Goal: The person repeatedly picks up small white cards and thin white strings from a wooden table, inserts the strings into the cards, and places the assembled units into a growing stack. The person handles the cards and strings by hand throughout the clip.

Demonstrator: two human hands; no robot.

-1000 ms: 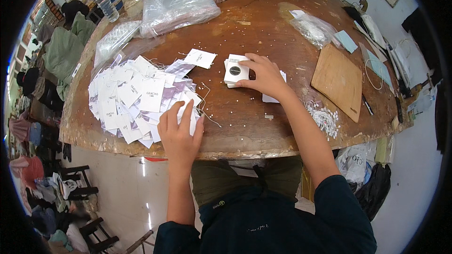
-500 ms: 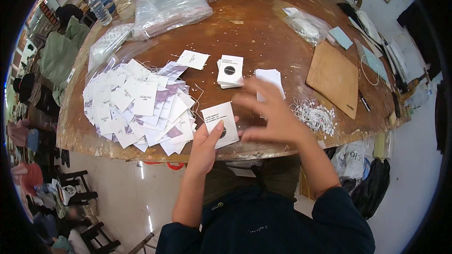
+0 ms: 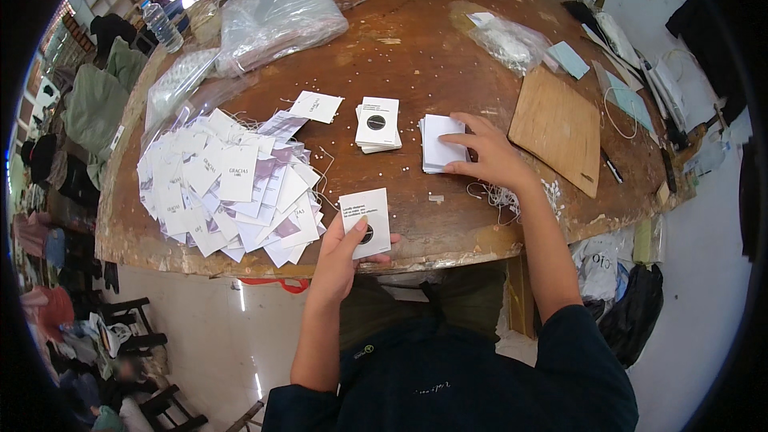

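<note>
My left hand (image 3: 338, 260) grips a white printed card (image 3: 373, 202) with a black circle near the table's front edge, thumb on its face. Farther right, my right hand (image 3: 494, 158) reaches over a stack of blank white cards (image 3: 433, 152). Its fingers are apart and its fingertips rest on the top card. Between the two hands, and farther back, lies a stack of printed cards (image 3: 379, 106) with the same black circle. White looped strings (image 3: 498, 198) lie in a tangle, partly hidden under my right wrist.
A wide heap of white hang tags (image 3: 210, 172) spreads over the left of the wooden table (image 3: 400, 60). Clear plastic bags (image 3: 280, 20) lie behind it. On the right are a wooden board (image 3: 555, 132), a pen (image 3: 612, 170) and a bag of white strings (image 3: 512, 46).
My right hand has moved away from the left hand's card, up and right onto the blank card stack. My left hand keeps the printed card, slightly lower.
</note>
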